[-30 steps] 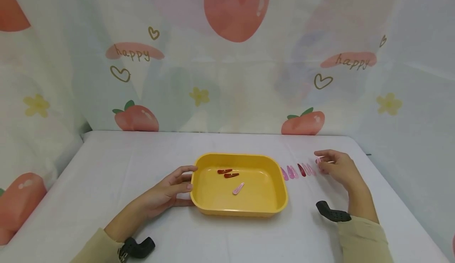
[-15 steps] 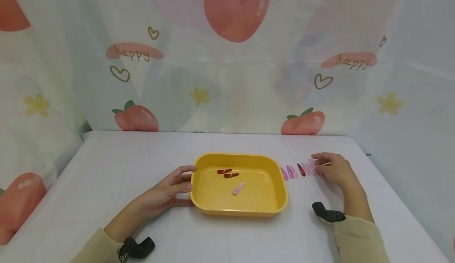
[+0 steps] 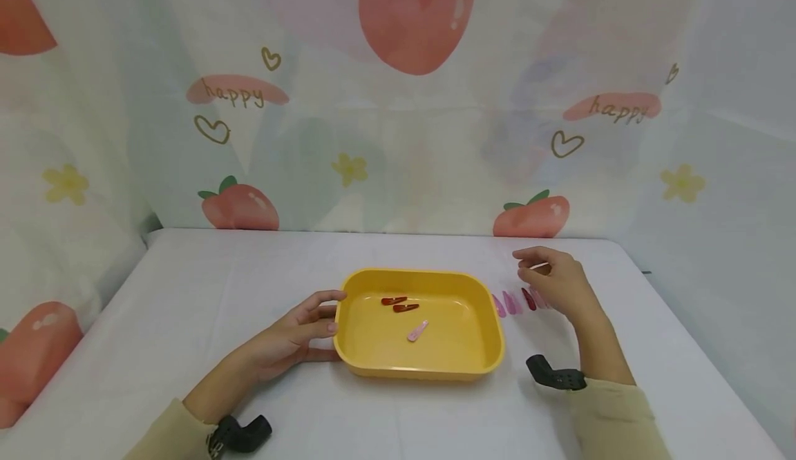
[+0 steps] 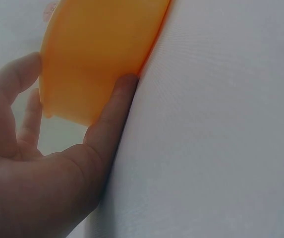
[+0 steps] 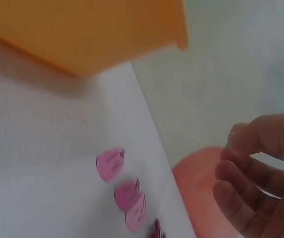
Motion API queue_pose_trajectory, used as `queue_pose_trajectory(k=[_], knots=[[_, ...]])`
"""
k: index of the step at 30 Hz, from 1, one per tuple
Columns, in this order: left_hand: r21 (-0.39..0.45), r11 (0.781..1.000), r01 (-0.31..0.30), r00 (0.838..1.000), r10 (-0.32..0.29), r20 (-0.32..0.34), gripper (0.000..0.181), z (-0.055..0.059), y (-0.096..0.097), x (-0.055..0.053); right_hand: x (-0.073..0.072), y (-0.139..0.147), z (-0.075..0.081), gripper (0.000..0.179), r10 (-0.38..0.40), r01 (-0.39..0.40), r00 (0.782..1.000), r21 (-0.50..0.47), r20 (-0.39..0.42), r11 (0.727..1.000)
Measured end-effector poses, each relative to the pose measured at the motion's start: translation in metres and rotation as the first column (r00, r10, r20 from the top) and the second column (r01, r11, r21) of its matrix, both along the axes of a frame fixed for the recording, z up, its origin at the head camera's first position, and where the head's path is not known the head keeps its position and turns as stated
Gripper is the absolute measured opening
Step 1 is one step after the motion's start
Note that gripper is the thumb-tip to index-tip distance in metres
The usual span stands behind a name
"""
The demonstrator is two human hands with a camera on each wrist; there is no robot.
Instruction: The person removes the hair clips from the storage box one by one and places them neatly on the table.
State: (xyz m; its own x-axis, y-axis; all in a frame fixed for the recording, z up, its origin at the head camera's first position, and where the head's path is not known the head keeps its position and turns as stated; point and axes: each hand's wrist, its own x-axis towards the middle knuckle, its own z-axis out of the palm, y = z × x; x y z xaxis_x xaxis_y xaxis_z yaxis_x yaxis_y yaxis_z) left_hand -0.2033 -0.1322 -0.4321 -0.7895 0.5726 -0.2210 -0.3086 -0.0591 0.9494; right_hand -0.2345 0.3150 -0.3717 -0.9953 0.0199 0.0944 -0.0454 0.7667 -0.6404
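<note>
A yellow tray (image 3: 457, 342) sits mid-table with two red hair clips (image 3: 406, 307) and one pink hair clip (image 3: 417, 331) inside. My left hand (image 3: 292, 332) touches its left end, fingers spread. In the left wrist view the fingertips (image 4: 35, 62) meet the rim and another finger lies low along the wall. My right hand (image 3: 553, 277) is raised over a row of hair clips right of the tray, fingers loosely bent, and no clip shows in it. The row has pink clips (image 3: 511, 302) and a dark red clip (image 3: 528, 299); the hand hides its right end.
White cloth (image 3: 249, 273) covers the table. Behind it hangs a printed curtain (image 3: 410, 149) with fruit and flowers. The tray's wall (image 5: 82, 39) stands close to the left end of the clip row (image 5: 110, 163).
My right hand, which held a pink clip, dipped to the row's right end, then rose and moved left without a visible clip. My left hand and the tray stay in place.
</note>
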Motion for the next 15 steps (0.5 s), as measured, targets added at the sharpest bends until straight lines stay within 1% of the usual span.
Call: queue_pose_trajectory(k=[3, 6, 11, 15], knots=[[0.007, 1.000, -0.001, 1.000, 0.001, 0.006, 0.056, 0.000, 0.000, 0.000, 0.002, -0.020, 0.006, 0.032, 0.070, -0.071, 0.997, -0.040, -0.028, 0.997], [0.004, 1.000, -0.006, 1.000, 0.006, 0.006, 0.056, 0.000, 0.000, 0.000, 0.005, -0.042, 0.010, 0.028, 0.155, -0.159, 0.987, -0.075, -0.051, 0.984], [0.001, 1.000, -0.001, 1.000, 0.001, 0.002, 0.056, 0.000, 0.001, -0.001, 0.010, -0.075, 0.010, 0.024, 0.271, -0.276, 0.961, -0.097, -0.057, 0.956], [0.003, 1.000, 0.003, 1.000, -0.003, -0.001, 0.056, 0.000, 0.000, -0.001, 0.015, -0.098, 0.004, 0.023, 0.352, -0.354, 0.935, -0.099, -0.040, 0.930]])
